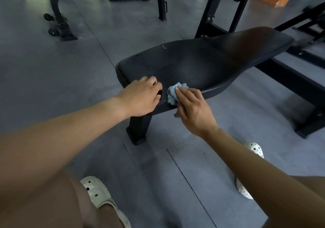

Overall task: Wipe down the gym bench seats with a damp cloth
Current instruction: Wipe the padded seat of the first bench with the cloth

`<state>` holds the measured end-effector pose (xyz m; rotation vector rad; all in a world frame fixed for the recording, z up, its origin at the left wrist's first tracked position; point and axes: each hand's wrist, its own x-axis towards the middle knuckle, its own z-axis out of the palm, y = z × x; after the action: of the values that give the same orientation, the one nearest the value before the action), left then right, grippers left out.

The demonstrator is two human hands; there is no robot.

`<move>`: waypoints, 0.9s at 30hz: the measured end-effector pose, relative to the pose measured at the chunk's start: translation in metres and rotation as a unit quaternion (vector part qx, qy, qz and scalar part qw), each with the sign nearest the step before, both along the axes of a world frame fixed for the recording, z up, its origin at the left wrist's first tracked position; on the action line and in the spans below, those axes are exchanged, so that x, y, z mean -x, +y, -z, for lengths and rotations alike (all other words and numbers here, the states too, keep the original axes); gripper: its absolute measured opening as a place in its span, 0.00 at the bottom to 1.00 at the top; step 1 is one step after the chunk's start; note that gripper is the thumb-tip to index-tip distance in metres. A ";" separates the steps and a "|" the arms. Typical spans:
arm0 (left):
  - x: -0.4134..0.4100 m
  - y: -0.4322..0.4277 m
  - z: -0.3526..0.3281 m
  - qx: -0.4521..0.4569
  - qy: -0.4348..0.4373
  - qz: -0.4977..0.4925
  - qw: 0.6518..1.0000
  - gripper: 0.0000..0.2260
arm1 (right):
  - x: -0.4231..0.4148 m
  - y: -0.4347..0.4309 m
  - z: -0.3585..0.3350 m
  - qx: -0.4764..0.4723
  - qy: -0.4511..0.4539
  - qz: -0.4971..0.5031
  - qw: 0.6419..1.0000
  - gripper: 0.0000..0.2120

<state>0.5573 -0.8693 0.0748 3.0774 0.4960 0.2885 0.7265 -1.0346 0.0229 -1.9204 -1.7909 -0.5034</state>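
The right hand [193,108] is gripping a crumpled light-blue cloth [173,92], pressing it onto the near edge of the black padded bench seat [202,64]; the left hand [140,97] is resting on the seat just beside it, fingers loosely bent, holding nothing.

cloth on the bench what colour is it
Light blue, the cloth bunched under the right hand; head view shows it.
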 end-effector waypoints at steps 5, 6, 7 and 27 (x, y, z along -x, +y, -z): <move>0.007 0.001 0.000 0.019 0.000 0.008 1.000 0.17 | -0.039 -0.014 0.002 -0.002 -0.014 0.060 0.998 0.20; 0.008 0.001 0.000 0.022 0.000 0.010 1.000 0.17 | -0.044 -0.018 0.005 -0.008 -0.005 0.093 0.996 0.20; 0.009 0.002 0.000 0.024 0.000 0.012 1.000 0.17 | -0.046 -0.019 0.007 -0.014 0.011 0.120 0.993 0.20; 0.025 0.026 0.002 -0.026 0.012 -0.051 0.998 0.18 | 0.019 0.011 -0.002 0.026 -0.039 -0.010 0.999 0.20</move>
<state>0.5326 -0.8431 0.0727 3.1141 0.6597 0.2711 0.7078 -1.0237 0.0245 -1.9405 -1.8872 -0.5382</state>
